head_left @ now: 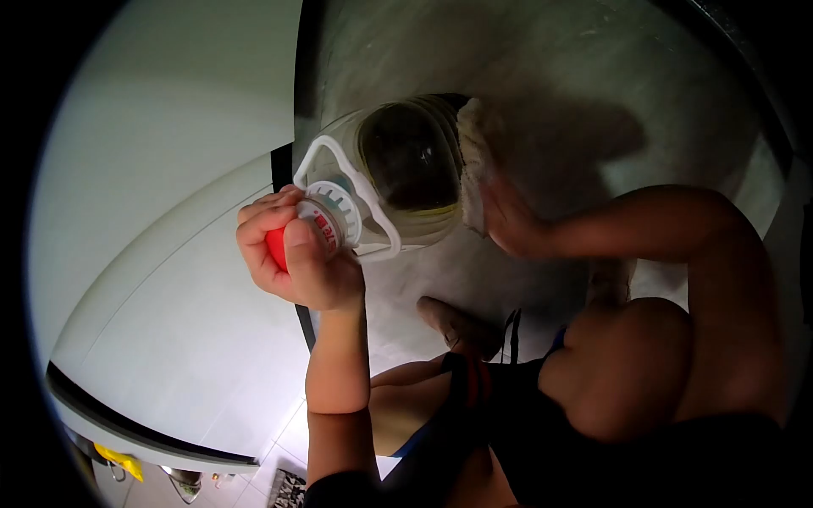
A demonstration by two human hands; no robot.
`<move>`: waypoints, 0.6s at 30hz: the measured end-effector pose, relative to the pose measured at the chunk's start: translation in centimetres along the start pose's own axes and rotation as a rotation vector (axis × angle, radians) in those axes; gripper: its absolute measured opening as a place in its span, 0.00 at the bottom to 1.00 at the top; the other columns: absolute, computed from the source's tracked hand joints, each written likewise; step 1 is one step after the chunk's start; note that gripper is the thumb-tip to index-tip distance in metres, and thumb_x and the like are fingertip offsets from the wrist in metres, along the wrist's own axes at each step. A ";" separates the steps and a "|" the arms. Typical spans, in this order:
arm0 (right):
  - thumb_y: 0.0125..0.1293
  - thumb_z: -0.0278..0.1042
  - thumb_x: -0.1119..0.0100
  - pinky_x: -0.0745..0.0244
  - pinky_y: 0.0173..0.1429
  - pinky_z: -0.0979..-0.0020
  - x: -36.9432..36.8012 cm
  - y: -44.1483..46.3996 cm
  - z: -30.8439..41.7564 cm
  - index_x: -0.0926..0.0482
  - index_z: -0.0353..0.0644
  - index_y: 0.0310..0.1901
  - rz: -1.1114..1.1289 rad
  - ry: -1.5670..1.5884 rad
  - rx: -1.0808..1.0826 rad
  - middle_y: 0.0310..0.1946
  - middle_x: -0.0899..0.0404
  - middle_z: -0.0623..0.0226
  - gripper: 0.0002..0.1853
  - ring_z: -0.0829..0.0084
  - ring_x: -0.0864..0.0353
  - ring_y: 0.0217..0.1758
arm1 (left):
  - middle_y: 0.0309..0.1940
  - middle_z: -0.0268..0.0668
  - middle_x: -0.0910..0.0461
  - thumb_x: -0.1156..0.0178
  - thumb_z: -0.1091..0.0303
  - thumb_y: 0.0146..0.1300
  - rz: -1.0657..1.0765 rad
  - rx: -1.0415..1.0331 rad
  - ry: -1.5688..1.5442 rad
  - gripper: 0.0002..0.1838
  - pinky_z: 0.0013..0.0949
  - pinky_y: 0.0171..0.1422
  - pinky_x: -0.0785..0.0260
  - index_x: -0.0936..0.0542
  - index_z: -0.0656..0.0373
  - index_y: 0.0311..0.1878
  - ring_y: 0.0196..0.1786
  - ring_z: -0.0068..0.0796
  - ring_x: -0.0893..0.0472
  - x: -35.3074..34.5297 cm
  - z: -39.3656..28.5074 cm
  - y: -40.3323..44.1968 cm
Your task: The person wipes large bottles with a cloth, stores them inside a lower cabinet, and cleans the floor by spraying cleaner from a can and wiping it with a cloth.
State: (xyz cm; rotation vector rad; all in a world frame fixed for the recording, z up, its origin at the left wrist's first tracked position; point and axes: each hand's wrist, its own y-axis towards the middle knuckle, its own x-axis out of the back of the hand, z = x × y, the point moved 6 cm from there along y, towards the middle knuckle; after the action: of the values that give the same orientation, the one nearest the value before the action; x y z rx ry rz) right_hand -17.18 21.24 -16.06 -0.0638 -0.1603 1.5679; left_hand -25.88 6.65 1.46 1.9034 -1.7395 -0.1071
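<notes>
A large clear plastic jug lies tilted in the middle of the view, with something dark showing through its body. At its neck are a white carrying handle and a red cap with a white ring. My left hand is closed around the cap, its thumb across the red lettering. At the other end of the jug, my right hand presses a light-coloured cloth against the jug's side or base. The cloth hides part of that surface, and the right fingers are partly blurred.
To the left stands a large white panel with dark edging. Grey floor spreads beneath the jug, and a shoe rests on it below. A yellow item and a patterned mat appear at the lower left.
</notes>
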 end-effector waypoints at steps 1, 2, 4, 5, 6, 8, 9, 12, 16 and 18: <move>0.74 0.30 0.69 0.61 0.77 0.61 -0.2 0.1 -0.3 0.53 0.22 0.67 -0.027 -0.032 0.073 0.69 0.53 0.39 0.26 0.49 0.57 0.75 | 0.34 0.41 0.27 0.50 0.72 0.58 0.024 -0.018 -0.005 0.05 0.38 0.51 0.30 0.27 0.63 0.35 0.41 0.36 0.23 -0.1 0.0 -0.1; 0.74 0.31 0.69 0.61 0.77 0.61 -0.4 0.2 -0.6 0.52 0.22 0.67 -0.057 -0.066 0.145 0.69 0.53 0.39 0.26 0.49 0.56 0.75 | 0.34 0.41 0.27 0.49 0.71 0.58 0.030 -0.018 0.002 0.06 0.38 0.51 0.30 0.27 0.63 0.35 0.41 0.36 0.23 0.0 0.0 0.0; 0.74 0.33 0.68 0.59 0.76 0.62 -0.5 2.4 -1.7 0.51 0.26 0.68 -0.154 -0.090 0.326 0.70 0.53 0.43 0.26 0.52 0.55 0.75 | 0.34 0.41 0.27 0.49 0.70 0.57 0.026 -0.023 0.002 0.06 0.38 0.52 0.30 0.27 0.63 0.35 0.41 0.36 0.23 0.2 -0.4 0.6; 0.74 0.34 0.68 0.60 0.76 0.63 -0.1 4.0 -2.3 0.51 0.29 0.69 -0.161 -0.023 0.306 0.71 0.54 0.46 0.26 0.54 0.55 0.75 | 0.34 0.41 0.27 0.48 0.70 0.57 0.026 -0.024 -0.001 0.07 0.38 0.52 0.30 0.27 0.63 0.35 0.41 0.36 0.23 -0.1 -0.6 0.7; 0.74 0.34 0.67 0.61 0.77 0.64 0.3 5.7 -3.5 0.53 0.34 0.70 -0.087 0.199 0.067 0.72 0.56 0.49 0.26 0.56 0.58 0.76 | 0.34 0.41 0.27 0.48 0.70 0.56 0.028 -0.030 -0.009 0.07 0.38 0.52 0.30 0.27 0.63 0.35 0.41 0.36 0.23 -0.5 -0.9 0.5; 0.74 0.34 0.67 0.60 0.77 0.64 0.7 9.5 -6.5 0.50 0.40 0.71 0.079 0.270 -0.122 0.73 0.54 0.53 0.25 0.57 0.56 0.76 | 0.34 0.42 0.27 0.48 0.70 0.55 0.037 -0.048 0.010 0.07 0.37 0.52 0.31 0.27 0.63 0.35 0.41 0.36 0.24 -1.4 -1.4 0.2; 0.74 0.34 0.66 0.58 0.76 0.64 0.6 10.8 -7.4 0.46 0.40 0.69 0.132 0.190 -0.065 0.71 0.50 0.53 0.24 0.56 0.52 0.75 | 0.34 0.42 0.27 0.48 0.70 0.55 0.044 -0.058 0.039 0.07 0.37 0.52 0.31 0.26 0.64 0.35 0.41 0.36 0.24 -1.9 -1.7 0.2; 0.73 0.34 0.63 0.49 0.74 0.63 -0.5 13.8 -6.2 0.38 0.42 0.66 0.221 0.091 0.112 0.67 0.39 0.52 0.22 0.54 0.41 0.70 | 0.34 0.42 0.27 0.48 0.71 0.53 0.059 -0.060 0.033 0.08 0.37 0.52 0.31 0.26 0.64 0.34 0.40 0.36 0.24 -1.0 -0.5 0.6; 0.70 0.33 0.57 0.37 0.66 0.64 -0.5 12.8 2.1 0.29 0.39 0.59 0.176 0.020 0.388 0.61 0.32 0.50 0.18 0.54 0.31 0.62 | 0.32 0.43 0.27 0.49 0.72 0.51 0.193 -0.094 -0.083 0.08 0.41 0.53 0.32 0.26 0.65 0.33 0.40 0.36 0.26 -0.5 1.2 1.7; 0.67 0.31 0.52 0.35 0.64 0.65 -0.8 13.1 5.3 0.27 0.38 0.56 0.371 0.171 0.221 0.59 0.30 0.50 0.17 0.55 0.29 0.61 | 0.33 0.43 0.28 0.47 0.71 0.50 0.306 -0.112 -0.109 0.08 0.43 0.53 0.33 0.27 0.65 0.32 0.40 0.37 0.28 -0.4 1.7 1.9</move>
State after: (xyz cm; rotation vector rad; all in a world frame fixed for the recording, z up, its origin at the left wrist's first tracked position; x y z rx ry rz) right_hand -30.88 20.12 -12.69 -0.0558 0.1691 1.9316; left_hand -28.33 6.39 0.77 1.5584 -2.0317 -0.1916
